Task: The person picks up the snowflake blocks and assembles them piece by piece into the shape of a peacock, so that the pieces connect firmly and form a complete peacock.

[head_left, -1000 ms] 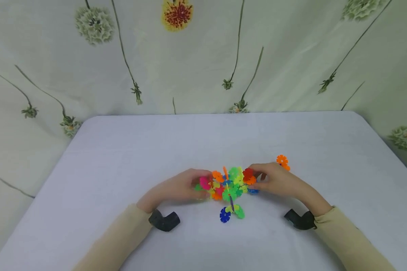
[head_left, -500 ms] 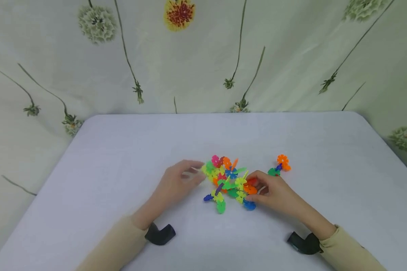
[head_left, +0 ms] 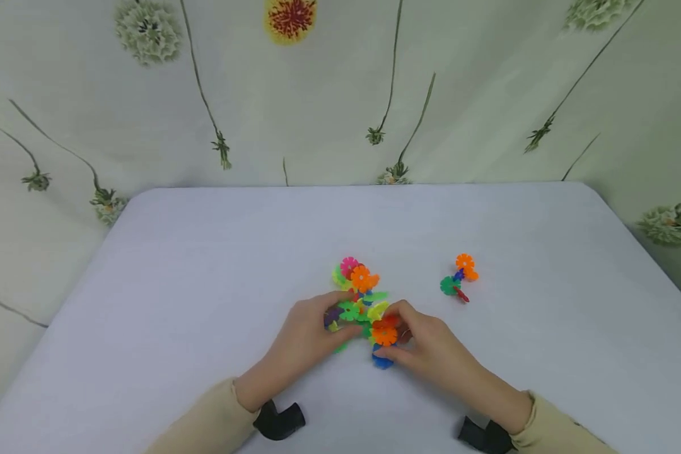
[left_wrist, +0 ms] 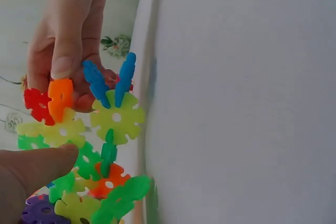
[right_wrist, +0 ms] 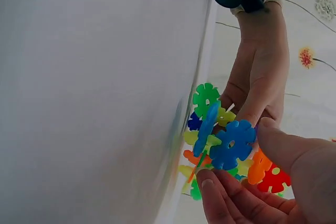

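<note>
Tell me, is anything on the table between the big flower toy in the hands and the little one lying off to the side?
No. In the head view only bare white tablecloth lies between the big cluster and the small cluster.

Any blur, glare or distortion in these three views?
Head view: even soft light, no glare, faint shadows under the hands; table edges bow, wide-lens distortion. Left wrist view: cluster of snowflake pieces sharp, near fingertip soft. Right wrist view: table surface smeared and featureless, blue piece fairly sharp.
</note>
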`<state>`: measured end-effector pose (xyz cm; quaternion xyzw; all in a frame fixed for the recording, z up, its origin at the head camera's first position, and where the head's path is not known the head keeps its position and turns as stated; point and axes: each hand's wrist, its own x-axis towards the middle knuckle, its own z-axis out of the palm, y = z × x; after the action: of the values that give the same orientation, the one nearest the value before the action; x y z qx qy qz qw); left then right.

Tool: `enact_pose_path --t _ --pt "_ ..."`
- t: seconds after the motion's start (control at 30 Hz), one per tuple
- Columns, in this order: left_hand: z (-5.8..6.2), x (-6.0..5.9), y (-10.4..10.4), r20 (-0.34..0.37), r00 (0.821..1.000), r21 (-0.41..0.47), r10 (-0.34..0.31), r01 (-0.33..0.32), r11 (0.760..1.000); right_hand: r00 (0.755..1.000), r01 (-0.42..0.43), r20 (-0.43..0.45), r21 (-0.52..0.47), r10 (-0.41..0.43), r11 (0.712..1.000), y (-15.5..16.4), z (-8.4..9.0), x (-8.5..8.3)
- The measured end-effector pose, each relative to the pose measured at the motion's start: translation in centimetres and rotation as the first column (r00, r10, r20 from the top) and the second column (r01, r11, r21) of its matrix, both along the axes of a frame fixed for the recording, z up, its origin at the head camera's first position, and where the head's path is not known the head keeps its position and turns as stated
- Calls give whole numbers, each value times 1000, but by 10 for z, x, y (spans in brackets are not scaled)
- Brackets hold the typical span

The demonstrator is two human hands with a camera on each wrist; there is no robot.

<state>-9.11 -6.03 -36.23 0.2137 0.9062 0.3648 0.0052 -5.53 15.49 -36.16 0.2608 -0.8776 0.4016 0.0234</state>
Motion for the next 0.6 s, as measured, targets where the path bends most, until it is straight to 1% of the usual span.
enact_pose_path --t 0.07,0.13,0.23,0.33,0.4,0.47,0.5,0.53,0.57,0.6 --pt "-3 -1 -5 -5 1000 43 27 -27 999 1000 -27 0 4 27 1000 -5 1 1" --pt "-7 -3 -9 1 1000 85 26 -26 996 999 -34 7 15 34 999 -6 2 3" --pt "-9 -6 -13 15 1000 141 -2 0 990 999 -41 9 37 41 998 -5 4 4" --pt "-11 -9 -15 34 999 175 -30 23 984 998 -60 10 55 60 997 -1 7 4" --pt "-11 -11 -16 52 998 203 -47 36 978 996 -87 27 51 85 995 5 11 1" --pt "-13 -14 -18 87 994 238 -68 45 970 995 -98 11 24 98 995 17 17 -6" --pt "-14 -16 -20 103 991 257 -80 51 965 996 -86 -6 -2 86 996 26 19 -11" --pt "-15 -18 -21 121 988 281 -93 56 958 998 -55 -26 -29 54 998 37 22 -17" --pt "-15 -19 -22 138 985 302 -101 56 952 999 1 -46 -57 -3 998 49 24 -24" --pt "-16 -21 -24 153 982 323 -108 54 945 995 74 -62 -81 -79 994 63 25 -31"
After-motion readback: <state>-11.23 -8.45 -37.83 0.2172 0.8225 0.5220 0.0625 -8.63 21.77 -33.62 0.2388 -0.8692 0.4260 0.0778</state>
